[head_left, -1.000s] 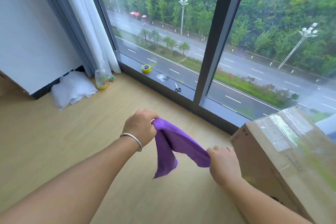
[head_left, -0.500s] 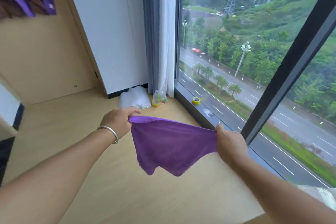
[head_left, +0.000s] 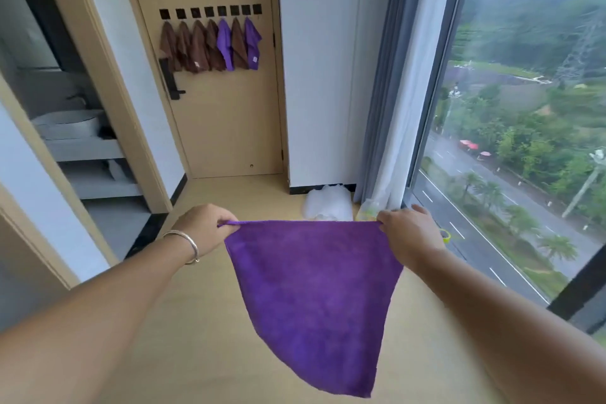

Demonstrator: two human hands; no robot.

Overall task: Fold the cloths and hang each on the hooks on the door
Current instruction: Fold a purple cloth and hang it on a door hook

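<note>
purple cloth (head_left: 314,292) held stretched in the air above the floor (head_left: 196,354), top edge taut. left hand (head_left: 205,229) pinches its left corner, right hand (head_left: 408,233) its right corner. beyond, seven cloths (head_left: 211,44) hang from hooks (head_left: 210,11) on the door (head_left: 223,128); the rightmost hook is bare.

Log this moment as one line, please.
phase: cloth spread | left hand: pinches corner | right hand: pinches corner | purple cloth: hanging unfolded | door hooks: last free
</note>
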